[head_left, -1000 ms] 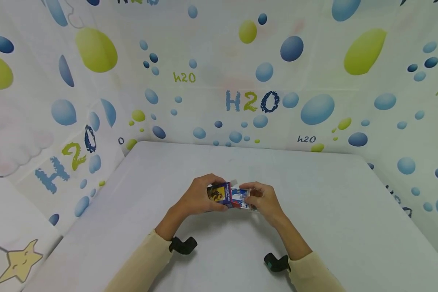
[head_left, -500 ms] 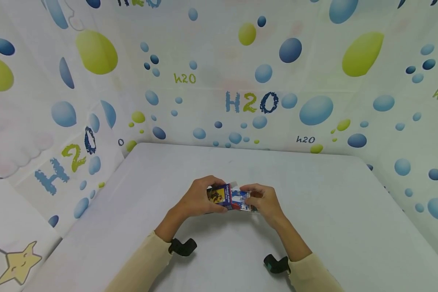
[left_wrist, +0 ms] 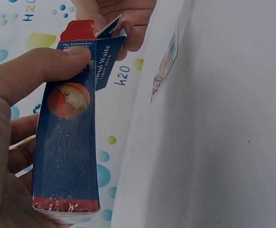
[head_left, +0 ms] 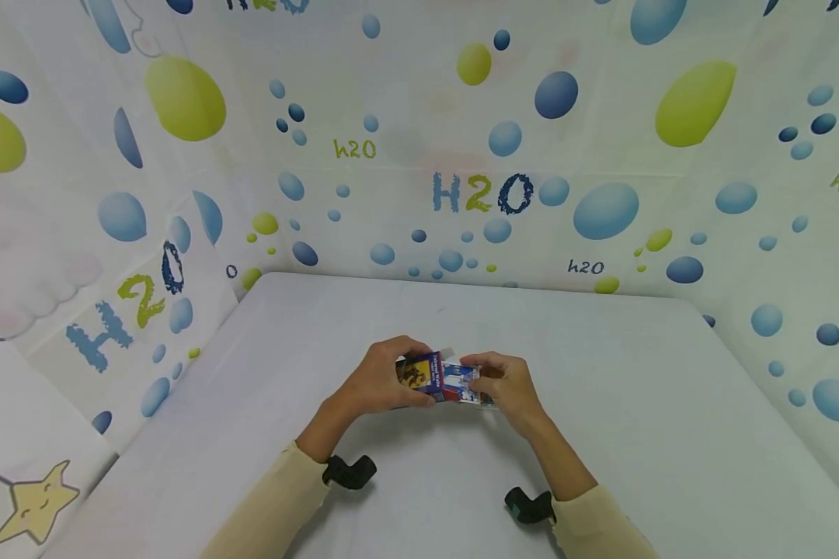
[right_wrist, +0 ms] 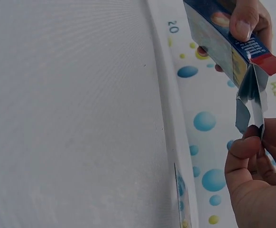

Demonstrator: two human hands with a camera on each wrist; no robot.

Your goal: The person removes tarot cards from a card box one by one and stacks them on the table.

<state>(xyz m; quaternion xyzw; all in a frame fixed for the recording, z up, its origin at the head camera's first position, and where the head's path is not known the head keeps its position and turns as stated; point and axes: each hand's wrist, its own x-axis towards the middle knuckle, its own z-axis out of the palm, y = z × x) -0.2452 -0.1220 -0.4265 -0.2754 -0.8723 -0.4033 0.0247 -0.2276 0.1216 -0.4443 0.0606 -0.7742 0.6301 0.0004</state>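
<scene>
My left hand (head_left: pixel 377 376) grips a blue-and-red tarot deck box (left_wrist: pixel 71 123), its thumb across the narrow side near the red end. "Universal Waite Tarot Deck" is printed on the folded-out flap (left_wrist: pixel 109 59), and clear wrap shines on the box's lower end. On the other side, my right hand (head_left: pixel 506 380) pinches the outer end of this opened flap (right_wrist: pixel 257 95) between thumb and fingers. The box mouth is largely hidden in the head view. A picture card (left_wrist: pixel 164 69) shows against the white tabletop, apart from the box in the left wrist view.
The white table (head_left: pixel 601 435) spreads around both hands. Behind it hangs a white backdrop (head_left: pixel 391 194) with blue and green bubbles and H2O lettering. Black wrist cameras stick out below the left sleeve (head_left: pixel 280 493) and the right sleeve (head_left: pixel 601 520).
Both hands keep their hold on the box and its flap with hardly any movement. The whole head view has shifted slightly.
</scene>
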